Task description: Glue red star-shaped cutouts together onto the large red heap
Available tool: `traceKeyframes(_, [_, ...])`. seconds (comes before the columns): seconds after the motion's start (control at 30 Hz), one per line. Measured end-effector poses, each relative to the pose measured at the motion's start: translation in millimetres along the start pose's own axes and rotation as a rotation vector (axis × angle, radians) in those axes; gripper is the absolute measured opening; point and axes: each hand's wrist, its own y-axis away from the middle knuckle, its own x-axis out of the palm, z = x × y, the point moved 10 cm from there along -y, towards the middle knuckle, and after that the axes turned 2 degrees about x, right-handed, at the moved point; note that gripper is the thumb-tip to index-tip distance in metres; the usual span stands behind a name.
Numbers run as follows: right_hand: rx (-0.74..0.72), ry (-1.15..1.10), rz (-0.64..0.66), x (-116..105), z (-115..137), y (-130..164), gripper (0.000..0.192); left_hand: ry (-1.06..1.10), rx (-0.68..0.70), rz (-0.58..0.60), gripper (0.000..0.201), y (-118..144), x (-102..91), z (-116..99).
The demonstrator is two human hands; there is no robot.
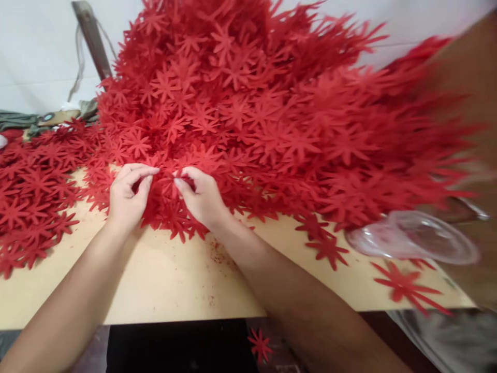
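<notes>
A big heap of red flower-shaped cutouts (256,103) covers the back of a tan table (174,280). My left hand (128,197) and my right hand (200,194) meet at the heap's front edge. Both pinch red cutouts (166,181) between thumb and fingertips, the fingers curled close together. Exactly which pieces each hand grips is hidden among the overlapping shapes. A flatter spread of the same red cutouts (31,197) lies to the left of my left hand.
A clear plastic lid or dish (415,238) sits at the right near the table edge, with loose red cutouts (404,285) around it. One cutout (260,344) lies on the floor below. A metal post (93,39) and cloth (23,120) stand back left.
</notes>
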Motion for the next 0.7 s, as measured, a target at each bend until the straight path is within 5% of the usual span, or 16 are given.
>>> traceKeyframes(0.13, [0.035, 0.064, -0.023, -6, 2, -2, 0.016, 0.145, -0.021, 0.143, 0.028, 5, 21.2, -6])
traceKeyframes(0.47, [0.024, 0.146, -0.023, -7, 7, 2, 0.045, 0.460, -0.278, 0.132, 0.025, 18, 41.3, 16])
traceKeyframes(0.7, [-0.029, -0.045, 0.052, 3, 7, 1, 0.020, 0.676, -0.520, -0.083, 0.028, 20, 31.4, 38])
